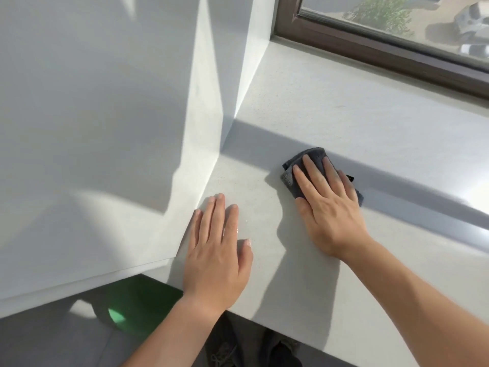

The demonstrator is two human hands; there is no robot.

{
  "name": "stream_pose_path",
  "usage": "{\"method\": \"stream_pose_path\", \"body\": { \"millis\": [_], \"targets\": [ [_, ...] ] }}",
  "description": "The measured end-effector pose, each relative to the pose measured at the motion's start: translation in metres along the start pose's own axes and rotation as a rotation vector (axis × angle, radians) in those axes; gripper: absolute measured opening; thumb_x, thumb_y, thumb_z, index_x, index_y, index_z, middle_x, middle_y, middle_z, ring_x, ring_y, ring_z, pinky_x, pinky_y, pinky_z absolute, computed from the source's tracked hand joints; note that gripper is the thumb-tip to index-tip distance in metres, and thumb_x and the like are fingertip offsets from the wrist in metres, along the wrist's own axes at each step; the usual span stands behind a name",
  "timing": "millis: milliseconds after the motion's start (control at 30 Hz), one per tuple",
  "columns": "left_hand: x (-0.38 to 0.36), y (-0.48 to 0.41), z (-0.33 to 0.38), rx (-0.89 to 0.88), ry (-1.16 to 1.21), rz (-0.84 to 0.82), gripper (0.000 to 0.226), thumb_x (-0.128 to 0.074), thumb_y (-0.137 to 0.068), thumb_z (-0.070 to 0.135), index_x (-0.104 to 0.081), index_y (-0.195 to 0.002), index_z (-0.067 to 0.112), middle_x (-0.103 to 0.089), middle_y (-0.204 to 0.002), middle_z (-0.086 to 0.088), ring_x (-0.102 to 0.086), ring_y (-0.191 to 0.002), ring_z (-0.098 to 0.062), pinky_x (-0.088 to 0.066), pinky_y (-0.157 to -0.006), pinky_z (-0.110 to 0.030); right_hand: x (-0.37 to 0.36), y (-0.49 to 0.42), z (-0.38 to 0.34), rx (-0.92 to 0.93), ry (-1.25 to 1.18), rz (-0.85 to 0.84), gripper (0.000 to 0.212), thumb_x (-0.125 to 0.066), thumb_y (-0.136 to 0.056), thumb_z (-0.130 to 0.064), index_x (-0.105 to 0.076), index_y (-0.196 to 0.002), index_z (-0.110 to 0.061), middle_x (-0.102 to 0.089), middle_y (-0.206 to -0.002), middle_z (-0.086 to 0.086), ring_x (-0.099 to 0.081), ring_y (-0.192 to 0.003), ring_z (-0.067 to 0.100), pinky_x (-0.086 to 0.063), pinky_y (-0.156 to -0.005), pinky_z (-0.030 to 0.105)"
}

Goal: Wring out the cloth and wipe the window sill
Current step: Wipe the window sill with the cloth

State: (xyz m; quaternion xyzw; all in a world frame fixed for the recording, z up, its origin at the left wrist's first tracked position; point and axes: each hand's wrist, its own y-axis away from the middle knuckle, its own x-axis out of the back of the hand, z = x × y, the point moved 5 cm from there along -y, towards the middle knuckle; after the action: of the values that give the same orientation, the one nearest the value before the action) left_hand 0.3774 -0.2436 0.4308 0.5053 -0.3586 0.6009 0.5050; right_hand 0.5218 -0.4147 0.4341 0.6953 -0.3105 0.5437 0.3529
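Observation:
A folded dark grey cloth [291,168] lies on the pale grey window sill [344,115], near its middle. My right hand [328,205] rests flat on top of the cloth with the fingers spread, pressing it against the sill, and covers most of it. My left hand [217,250] lies flat and bare on the sill near its front left corner, palm down, holding nothing. A few small wet specks glint beside its fingers.
A white wall [92,115] and the window reveal [251,62] close off the sill on the left. A dark brown window frame [370,46] runs along the back. Below the sill's front edge, a green bucket [140,303] stands on the floor beside shoes [225,353].

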Motion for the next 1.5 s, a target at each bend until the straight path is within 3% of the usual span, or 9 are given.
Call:
{"method": "stream_pose_path", "body": {
  "millis": [100,267,600,767,867,1067,1167,1333,1500],
  "targets": [
    [0.001,-0.002,-0.002,0.005,-0.001,-0.002,0.065,-0.034,-0.097,0.037,-0.03,-0.154,0.007,-0.016,-0.165,-0.016,-0.005,-0.155,-0.027,-0.014,-0.124,-0.051,-0.001,0.0,-0.009,-0.113,0.005,0.008,0.06,-0.022,-0.102,-0.044,-0.014,-0.159,-0.031,-0.006,-0.169,-0.006,0.002,-0.155,0.028,-0.002,-0.124,0.048],
    [0.002,-0.006,-0.01,-0.005,-0.035,0.029,0.065,-0.035,-0.097,0.037,-0.033,-0.151,0.0,-0.024,-0.162,-0.02,-0.016,-0.153,-0.03,-0.022,-0.121,-0.051,-0.005,-0.064,-0.1,0.257,0.03,-0.039,0.06,-0.018,-0.101,-0.046,-0.016,-0.16,-0.033,-0.009,-0.168,-0.008,-0.001,-0.155,0.028,-0.003,-0.124,0.049],
    [0.005,-0.007,-0.005,0.149,0.082,0.047,0.056,-0.035,-0.093,0.029,-0.037,-0.145,0.008,-0.023,-0.163,-0.017,-0.009,-0.154,-0.027,-0.014,-0.124,-0.051,-0.006,-0.006,-0.023,0.203,0.058,-0.081,0.063,-0.026,-0.1,-0.045,-0.013,-0.16,-0.031,-0.002,-0.169,-0.007,0.005,-0.155,0.028,0.0,-0.124,0.049],
    [-0.017,0.016,0.033,0.307,0.063,0.108,0.066,-0.051,-0.091,0.031,-0.035,-0.15,0.005,-0.021,-0.163,-0.02,-0.01,-0.154,-0.029,-0.011,-0.124,-0.052,-0.012,-0.057,-0.067,0.532,0.072,-0.119,0.06,-0.025,-0.101,-0.045,-0.018,-0.16,-0.033,-0.009,-0.168,-0.008,-0.003,-0.155,0.028,-0.002,-0.124,0.05],
    [-0.028,0.027,0.054,0.414,0.049,0.124,0.071,-0.038,-0.095,0.039,-0.024,-0.155,0.004,-0.009,-0.166,-0.019,-0.001,-0.155,-0.029,-0.008,-0.124,-0.052,-0.015,-0.086,-0.087,0.615,0.089,-0.149,0.059,-0.019,-0.103,-0.046,-0.009,-0.16,-0.036,-0.001,-0.168,-0.012,0.006,-0.155,0.024,0.005,-0.124,0.047],
    [-0.033,0.037,0.078,0.531,0.127,0.174,0.07,-0.03,-0.097,0.04,-0.021,-0.156,0.004,-0.002,-0.165,-0.022,0.005,-0.154,-0.032,-0.004,-0.124,-0.052,-0.011,-0.041,-0.036,0.861,0.145,-0.175,0.057,-0.022,-0.105,-0.043,-0.014,-0.16,-0.035,-0.005,-0.169,-0.01,0.003,-0.156,0.024,-0.002,-0.125,0.048],
    [-0.037,0.036,0.089,0.564,0.157,0.192,0.068,-0.034,-0.095,0.04,-0.028,-0.154,0.005,-0.008,-0.165,-0.024,0.0,-0.154,-0.036,-0.008,-0.122,-0.057,-0.009,-0.041,-0.024,0.847,0.167,-0.203,0.056,-0.022,-0.104,-0.045,-0.015,-0.159,-0.037,-0.007,-0.168,-0.011,0.0,-0.156,0.024,-0.004,-0.124,0.049],
    [-0.042,0.03,0.097,0.632,0.132,0.223,0.07,-0.03,-0.092,0.04,-0.032,-0.153,0.008,-0.018,-0.163,-0.024,-0.01,-0.153,-0.036,-0.007,-0.123,-0.055,-0.011,-0.092,-0.078,0.595,0.075,-0.127,0.057,-0.023,-0.104,-0.042,-0.008,-0.159,-0.038,0.0,-0.169,-0.012,0.007,-0.155,0.023,0.006,-0.124,0.044],
    [-0.046,0.04,0.123,0.594,0.074,0.238,0.069,-0.031,-0.093,0.039,-0.031,-0.154,0.006,-0.014,-0.164,-0.023,-0.006,-0.154,-0.035,-0.005,-0.124,-0.052,-0.008,-0.047,-0.043,0.82,0.112,-0.09,0.057,-0.021,-0.103,-0.044,-0.016,-0.159,-0.036,-0.008,-0.168,-0.011,-0.002,-0.155,0.026,-0.002,-0.124,0.047]
  ]
}}
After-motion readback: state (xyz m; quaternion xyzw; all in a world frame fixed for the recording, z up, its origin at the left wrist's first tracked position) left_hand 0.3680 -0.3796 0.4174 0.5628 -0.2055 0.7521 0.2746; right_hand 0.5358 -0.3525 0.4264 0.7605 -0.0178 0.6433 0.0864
